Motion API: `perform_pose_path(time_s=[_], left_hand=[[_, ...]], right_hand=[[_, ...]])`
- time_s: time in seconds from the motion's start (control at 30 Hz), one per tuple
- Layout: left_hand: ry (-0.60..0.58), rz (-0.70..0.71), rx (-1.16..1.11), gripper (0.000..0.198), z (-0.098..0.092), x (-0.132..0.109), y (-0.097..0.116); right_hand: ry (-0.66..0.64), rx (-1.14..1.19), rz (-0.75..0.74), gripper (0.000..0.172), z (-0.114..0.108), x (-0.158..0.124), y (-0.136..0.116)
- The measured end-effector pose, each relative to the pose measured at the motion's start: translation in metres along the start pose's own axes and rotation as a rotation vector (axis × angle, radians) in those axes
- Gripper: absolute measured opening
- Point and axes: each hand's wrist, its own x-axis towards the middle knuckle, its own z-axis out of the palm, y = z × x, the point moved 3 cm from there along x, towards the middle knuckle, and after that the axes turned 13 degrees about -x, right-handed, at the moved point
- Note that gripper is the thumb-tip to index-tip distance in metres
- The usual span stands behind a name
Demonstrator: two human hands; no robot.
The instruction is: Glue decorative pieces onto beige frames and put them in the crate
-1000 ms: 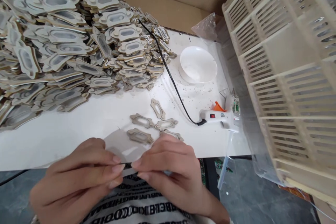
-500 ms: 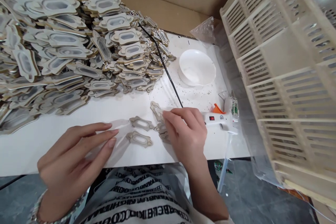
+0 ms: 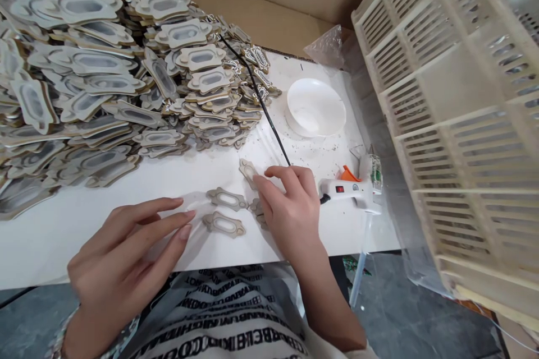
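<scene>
Several flat grey-beige plates with an oblong opening lie on the white tabletop between my hands. Two of them, an upper plate [image 3: 239, 201] and a lower plate [image 3: 229, 232], lie side by side. My left hand [image 3: 130, 241] hovers left of these with its fingers stretched out, holding nothing. My right hand [image 3: 290, 207] is over the plates on the right; its thumb tip is at the lower end of a tilted plate [image 3: 246, 168], and the index finger stands apart from the thumb. Another plate [image 3: 256, 210] is partly hidden beneath this hand.
A large heap of similar plates [image 3: 96, 61] covers the table's left and back. Behind my right hand stands a white bowl [image 3: 315, 109], with a black cable [image 3: 269, 115] running beside it. A white glue gun [image 3: 351, 190] with an orange trigger lies right, near a slatted plastic crate [image 3: 455, 84].
My right hand has moved slightly left, and its thumb and index finger have parted at the tilted plate. My left hand has shifted a little to the right.
</scene>
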Motion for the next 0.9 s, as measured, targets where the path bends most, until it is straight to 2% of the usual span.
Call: perform_pose_path(time_s=[0.3, 0.4, 0.47, 0.53, 0.67, 0.77, 0.9], left_hand=[[0.030, -0.165, -0.094, 0.017, 0.000, -0.001, -0.003], [0.047, -0.195, -0.118, 0.019, 0.001, -0.005, -0.008], [0.046, -0.192, -0.118, 0.021, 0.001, -0.007, -0.012], [0.038, -0.165, -0.117, 0.022, -0.001, -0.007, -0.015], [-0.026, -0.056, -0.100, 0.027, -0.004, -0.004, -0.023], [-0.022, -0.023, -0.095, 0.030, -0.003, -0.006, -0.030], [0.004, -0.151, -0.080, 0.030, 0.005, -0.011, -0.048]], right_hand=[[-0.119, 0.013, -0.036, 0.020, -0.001, -0.001, 0.001], [-0.131, 0.070, -0.012, 0.015, -0.001, 0.000, 0.002], [-0.118, 0.123, 0.024, 0.010, -0.002, 0.001, 0.001], [-0.113, 0.142, 0.060, 0.012, -0.001, 0.003, -0.001], [-0.162, 0.077, 0.100, 0.012, 0.005, 0.006, -0.009], [-0.121, 0.051, 0.139, 0.010, 0.008, 0.007, -0.012], [-0.019, 0.095, 0.253, 0.012, 0.002, 0.006, -0.006]])
